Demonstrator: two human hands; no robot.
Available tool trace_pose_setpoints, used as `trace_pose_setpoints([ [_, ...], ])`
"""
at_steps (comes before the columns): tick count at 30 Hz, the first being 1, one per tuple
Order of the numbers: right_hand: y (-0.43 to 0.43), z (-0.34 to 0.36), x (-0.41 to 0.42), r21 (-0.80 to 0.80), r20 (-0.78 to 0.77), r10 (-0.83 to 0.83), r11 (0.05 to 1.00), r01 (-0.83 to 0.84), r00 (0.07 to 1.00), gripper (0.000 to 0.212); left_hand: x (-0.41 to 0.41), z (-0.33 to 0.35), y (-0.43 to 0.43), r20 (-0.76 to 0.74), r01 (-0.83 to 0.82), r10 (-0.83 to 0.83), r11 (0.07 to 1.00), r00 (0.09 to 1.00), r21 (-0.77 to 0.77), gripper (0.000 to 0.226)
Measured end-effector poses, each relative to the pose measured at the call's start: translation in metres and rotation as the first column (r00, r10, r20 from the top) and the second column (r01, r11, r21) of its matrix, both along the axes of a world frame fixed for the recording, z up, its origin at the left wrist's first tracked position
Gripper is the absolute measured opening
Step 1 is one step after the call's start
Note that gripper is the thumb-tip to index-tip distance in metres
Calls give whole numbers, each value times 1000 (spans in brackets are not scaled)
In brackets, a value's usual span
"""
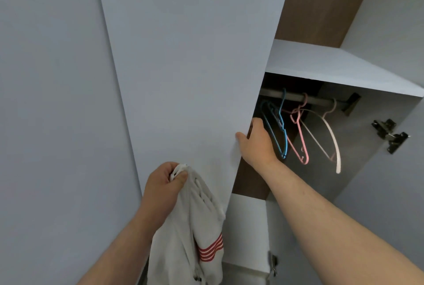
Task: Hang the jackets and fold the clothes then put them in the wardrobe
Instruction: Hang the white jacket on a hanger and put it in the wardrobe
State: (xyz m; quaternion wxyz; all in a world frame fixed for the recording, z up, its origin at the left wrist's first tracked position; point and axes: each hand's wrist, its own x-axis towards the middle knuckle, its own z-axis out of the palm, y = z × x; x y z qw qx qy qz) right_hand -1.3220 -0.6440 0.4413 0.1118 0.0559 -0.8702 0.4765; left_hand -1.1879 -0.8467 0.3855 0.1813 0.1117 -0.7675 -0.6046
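My left hand (164,185) grips a white jacket (195,234) by its top; the jacket hangs down and shows red stripes near its lower part. My right hand (257,142) holds the edge of the white wardrobe door (183,78), thumb on the front face and fingers curled behind the edge. Inside the wardrobe a metal rail (305,99) carries a blue hanger (278,124), a pink hanger (298,133) and a white hanger (330,138), all bare. My right hand is just left of the blue hanger.
A white shelf (332,67) sits above the rail, with a brown back panel (321,2) over it. Door hinges (390,134) are fixed to the right inner wall. A second white door panel (57,101) stands closed at the left.
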Motion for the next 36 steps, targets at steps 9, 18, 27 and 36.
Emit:
trace_pose_setpoints([
  [9, -14, 0, 72, 33, -41, 95, 995, -93, 995, 17, 67, 3, 11, 26, -63, 62, 997, 998, 38, 10],
  [18, -44, -3, 135, 33, -69, 140, 990, -138, 988, 28, 130, 5, -12, 13, -166, 166, 986, 986, 5, 14],
  [27, -113, -8, 202, 140, -111, 130, 983, -114, 985, 34, 180, 8, -72, 0, -160, 160, 986, 987, -35, 17],
  [36, -215, 2, 243, 184, 87, 290, 936, -302, 953, 12, 239, 2, -126, 19, -117, 118, 991, 993, -62, 13],
])
